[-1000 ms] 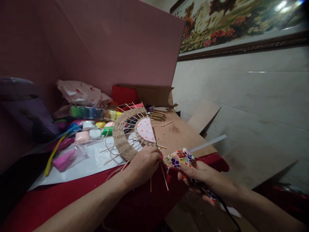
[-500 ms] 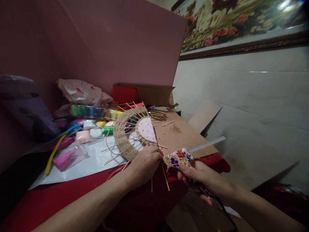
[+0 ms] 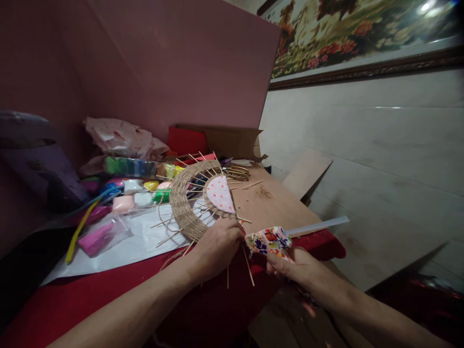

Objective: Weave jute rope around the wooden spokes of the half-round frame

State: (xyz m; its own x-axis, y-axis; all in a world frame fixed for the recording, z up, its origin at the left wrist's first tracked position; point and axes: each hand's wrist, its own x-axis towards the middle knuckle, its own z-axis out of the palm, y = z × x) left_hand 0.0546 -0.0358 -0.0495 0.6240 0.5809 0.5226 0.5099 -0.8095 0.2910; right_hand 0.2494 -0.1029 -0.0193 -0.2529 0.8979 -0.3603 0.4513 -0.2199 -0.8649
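My left hand point(image 3: 216, 249) is closed on the near edge of a half-round woven piece point(image 3: 188, 203) of jute twine wound over thin wooden sticks, with a pink dotted centre point(image 3: 219, 194). Several stick ends poke out below my fingers. My right hand point(image 3: 295, 265) grips a glue gun point(image 3: 268, 240) wrapped in flowered tape; a clear glue stick point(image 3: 317, 226) juts out of its back to the right. The gun's nozzle points left, close to my left fingers and the woven edge.
The piece rests on white paper point(image 3: 137, 241) over a red tabletop point(image 3: 90, 299). Coloured clay packets point(image 3: 136, 186) and a crumpled pink bag point(image 3: 119, 137) lie behind. A brown cardboard sheet point(image 3: 275, 203), an open carton point(image 3: 232, 140) and a pink board point(image 3: 174, 63) stand at the back.
My right hand has tilted the glue gun, so the glue stick's free end dropped lower and swung right. My left hand and the woven piece stay put.
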